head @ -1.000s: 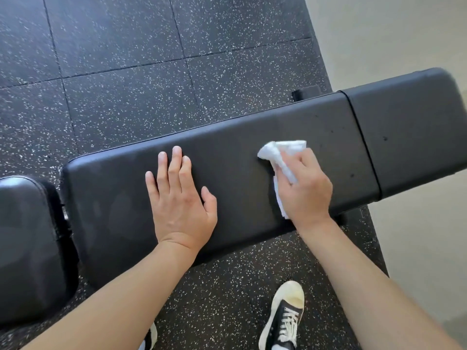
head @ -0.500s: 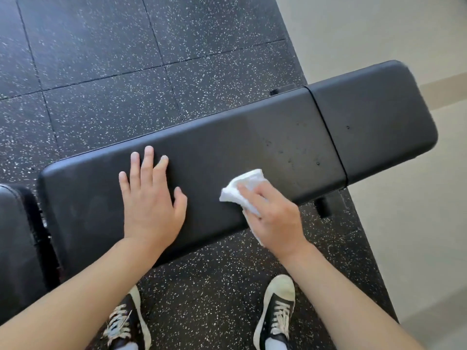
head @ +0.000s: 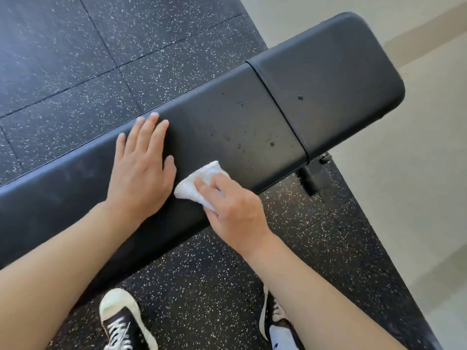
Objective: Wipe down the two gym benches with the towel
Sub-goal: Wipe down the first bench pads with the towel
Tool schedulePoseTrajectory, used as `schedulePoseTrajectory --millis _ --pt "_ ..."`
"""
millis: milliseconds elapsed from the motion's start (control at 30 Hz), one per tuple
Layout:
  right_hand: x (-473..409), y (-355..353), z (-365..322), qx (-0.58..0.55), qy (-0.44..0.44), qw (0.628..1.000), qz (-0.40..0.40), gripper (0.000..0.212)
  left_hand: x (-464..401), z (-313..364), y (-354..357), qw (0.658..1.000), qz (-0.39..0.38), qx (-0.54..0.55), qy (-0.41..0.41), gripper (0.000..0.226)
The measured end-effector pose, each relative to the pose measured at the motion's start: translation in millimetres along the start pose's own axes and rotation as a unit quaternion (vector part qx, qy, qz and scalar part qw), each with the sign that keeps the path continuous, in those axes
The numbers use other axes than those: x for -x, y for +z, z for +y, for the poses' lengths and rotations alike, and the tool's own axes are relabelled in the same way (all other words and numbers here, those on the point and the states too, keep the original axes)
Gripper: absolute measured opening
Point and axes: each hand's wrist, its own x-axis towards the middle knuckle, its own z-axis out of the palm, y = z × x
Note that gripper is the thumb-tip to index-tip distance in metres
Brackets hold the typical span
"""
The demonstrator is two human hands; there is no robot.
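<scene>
A black padded gym bench runs diagonally from lower left to upper right, its long pad joined to a shorter pad at the far end. Small wet spots dot the long pad near the seam. My left hand lies flat on the pad, fingers spread, holding nothing. My right hand presses a crumpled white towel against the pad's near edge, just right of my left thumb. The second bench is out of view.
Black speckled rubber tiles cover the floor around the bench. A beige floor begins at the right. A black frame foot sticks out under the seam. My two sneakers stand close to the bench's near side.
My right hand has dragged the towel from mid-pad toward the near edge and leftward, closer to my left hand. The view has shifted right, and the bench at the far left has dropped out of frame.
</scene>
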Motion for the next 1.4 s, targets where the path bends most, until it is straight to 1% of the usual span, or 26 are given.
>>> schedulePoseTrajectory --millis 33,100,167,200,267,300,400,500,567,600,667,733,833,867,933,1067,1200,1267,1333,1400 --pt "3.4 -9.1 16.8 0.005 0.006 1.000 0.000 0.038 -8.1 2.9 1.8 1.000 0.010 0.004 -0.017 0.066" --pt "12.1 -29.6 55.7 0.022 0.066 0.997 0.015 0.041 -16.3 11.2 7.6 0.997 0.037 0.018 -0.070 0.064" --pt "18.6 -44.9 86.3 0.027 0.122 0.991 0.044 0.044 -15.2 18.2 14.7 0.993 0.061 0.020 -0.101 0.063" --pt "19.4 -45.5 91.6 0.030 0.140 0.988 0.055 0.043 -15.1 19.3 17.5 0.992 0.068 0.018 -0.105 0.063" --pt "16.6 -34.9 78.4 0.036 0.161 0.984 0.067 0.039 -14.5 18.5 21.2 0.992 0.074 0.010 -0.102 0.063" --pt "11.9 -24.9 63.2 0.036 0.158 0.984 0.070 0.037 -14.7 17.4 22.0 0.992 0.078 0.006 -0.102 0.063" --pt "-22.5 5.0 14.6 0.032 0.110 0.992 0.053 0.033 -17.3 15.1 24.0 0.991 0.084 -0.003 -0.106 0.063" --pt "-78.1 20.1 -10.6 -0.003 0.127 0.991 0.044 0.027 -17.6 14.0 28.8 0.990 0.091 -0.004 -0.108 0.059" --pt "-99.8 23.2 -17.7 -0.017 0.139 0.990 0.032 0.031 -19.2 13.9 29.5 0.989 0.098 0.002 -0.115 0.056" --pt "-100.9 21.6 -17.5 -0.020 0.130 0.991 0.021 0.032 -19.1 15.1 29.9 0.988 0.099 0.003 -0.117 0.056" --pt "-86.6 14.0 -8.1 -0.021 0.085 0.996 -0.001 0.026 -17.7 14.8 30.2 0.989 0.094 -0.005 -0.113 0.059" --pt "-53.5 0.2 10.9 -0.012 0.052 0.999 -0.012 0.034 -17.2 14.0 28.6 0.990 0.090 -0.016 -0.106 0.063" --pt "-5.1 -21.9 42.7 -0.012 0.053 0.999 -0.007 0.046 -18.7 14.5 26.6 0.990 0.090 -0.022 -0.105 0.065" --pt "3.0 -24.5 48.6 -0.015 0.054 0.998 -0.008 0.046 -19.3 14.5 26.7 0.990 0.090 -0.023 -0.105 0.065" --pt "0.9 -18.9 51.4 -0.008 0.052 0.999 0.000 0.039 -19.3 12.9 27.2 0.991 0.084 -0.029 -0.104 0.066" --pt "-65.2 8.4 32.3 0.053 0.065 0.996 0.027 0.030 -19.7 11.9 26.4 0.991 0.076 -0.032 -0.105 0.067" --pt "-164.6 29.2 18.1 0.038 0.101 0.994 0.027 0.013 -19.6 12.9 25.4 0.991 0.072 -0.034 -0.105 0.066" --pt "-204.9 37.6 15.4 0.046 0.117 0.992 0.007 0.010 -20.0 13.9 25.1 0.991 0.074 -0.034 -0.105 0.066" --pt "-221.6 41.6 13.8 0.061 0.118 0.991 -0.027 0.011 -20.4 14.3 24.9 0.991 0.076 -0.031 -0.108 0.066" --pt "-211.1 37.9 13.8 0.049 0.102 0.993 -0.032 0.012 -20.3 14.6 24.7 0.991 0.073 -0.029 -0.109 0.066"
